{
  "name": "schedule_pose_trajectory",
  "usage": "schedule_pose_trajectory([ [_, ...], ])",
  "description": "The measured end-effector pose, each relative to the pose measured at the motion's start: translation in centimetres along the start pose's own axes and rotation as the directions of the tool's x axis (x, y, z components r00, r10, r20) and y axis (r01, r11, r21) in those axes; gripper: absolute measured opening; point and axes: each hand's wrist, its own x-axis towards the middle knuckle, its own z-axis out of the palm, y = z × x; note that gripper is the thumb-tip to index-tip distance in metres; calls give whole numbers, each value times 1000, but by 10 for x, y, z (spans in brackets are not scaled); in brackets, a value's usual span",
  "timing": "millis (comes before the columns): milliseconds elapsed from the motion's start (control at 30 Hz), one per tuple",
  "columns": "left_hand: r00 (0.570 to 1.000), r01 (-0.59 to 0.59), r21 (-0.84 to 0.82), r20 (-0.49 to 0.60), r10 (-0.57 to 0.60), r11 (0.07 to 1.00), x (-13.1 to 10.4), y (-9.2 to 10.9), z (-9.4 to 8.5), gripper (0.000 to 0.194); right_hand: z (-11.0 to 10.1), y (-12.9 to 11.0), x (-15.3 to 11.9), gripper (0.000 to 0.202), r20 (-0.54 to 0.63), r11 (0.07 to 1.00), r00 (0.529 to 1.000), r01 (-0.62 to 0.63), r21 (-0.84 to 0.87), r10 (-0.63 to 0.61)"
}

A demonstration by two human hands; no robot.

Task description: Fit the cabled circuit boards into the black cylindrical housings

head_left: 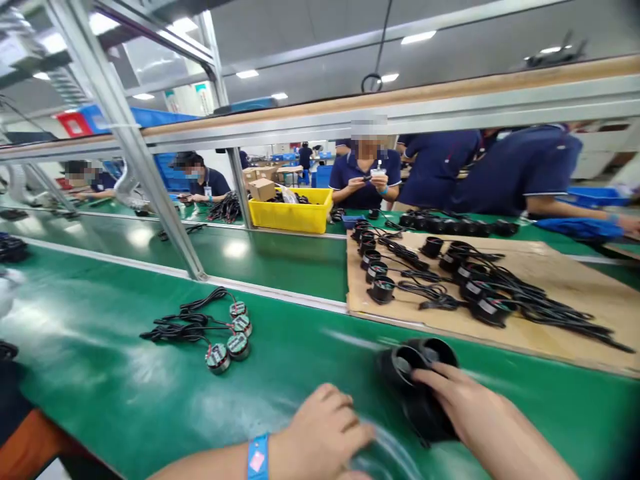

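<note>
The right hand (470,403) gripped black housings (413,403) at the near side of the green table (120,400), short of a cardboard sheet (590,287).
Its fingers were closed over the rims; the left hand (325,427) was curled near them, blurred, and whether its fingers held anything could not be told. With the hold only at the rims, the black housings could have tipped or slid apart, and the left hand might have knocked them. Their open ends faced upward, the long axis seemingly near upright, though blur hid the exact tilt. Farther out lay four round cabled parts (239,347) to the left and, on the cardboard sheet, cabled cups (493,310).
</note>
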Motion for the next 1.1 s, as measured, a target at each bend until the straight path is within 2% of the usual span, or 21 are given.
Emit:
schedule_pose_trajectory([
  [33,991,128,43,-28,-127,991,-3,-13,-15,45,10,-13,22,31,108,997,993,60,-49,-54],
  [67,963,266,94,-57,-262,959,-7,-27,-31,46,20,-26,42,42,219,988,972,115,-106,-90],
  [133,858,513,207,-115,-500,833,-19,-55,-65,38,36,-50,77,48,339,965,936,169,-202,-93],
  [200,738,668,308,-161,-655,677,-37,-80,-95,30,43,-64,96,40,346,957,936,160,-242,-69],
  [300,584,763,464,-197,-787,450,-64,-105,-121,40,34,-71,93,25,269,955,961,140,-261,-67],
  [333,553,764,505,-190,-811,402,-72,-110,-124,43,26,-73,84,21,222,960,970,149,-237,-96],
  [400,528,744,548,-129,-839,384,-81,-116,-125,44,11,-78,61,20,114,974,978,190,-120,-177],
  [467,536,717,539,-23,-844,441,-82,-116,-123,35,1,-87,35,19,35,975,975,219,40,-220],
  [567,581,686,468,107,-807,557,-70,-105,-120,25,1,-98,1,12,-18,960,982,190,207,-190],
  [633,630,663,389,170,-758,639,-57,-92,-114,28,7,-106,-15,11,28,943,987,143,301,-159],
  [700,678,638,305,212,-704,707,-44,-76,-105,31,15,-115,-24,13,131,913,981,80,400,-143],
  [767,710,628,227,226,-667,745,-32,-59,-92,34,23,-124,-29,28,253,889,958,2,459,-133],
  [867,722,653,72,243,-648,754,-20,-37,-76,34,35,-135,-33,61,375,891,922,-86,446,-99],
  [933,736,662,-114,281,-615,741,-14,-24,-70,31,44,-138,-36,72,396,905,917,-119,407,-58],
  [1033,792,611,-419,338,-509,672,-9,-13,-69,32,55,-140,-42,74,370,913,929,-154,377,4],
  [1100,839,543,-523,319,-440,657,-9,-15,-74,32,58,-139,-42,61,365,904,931,-163,396,8],
])
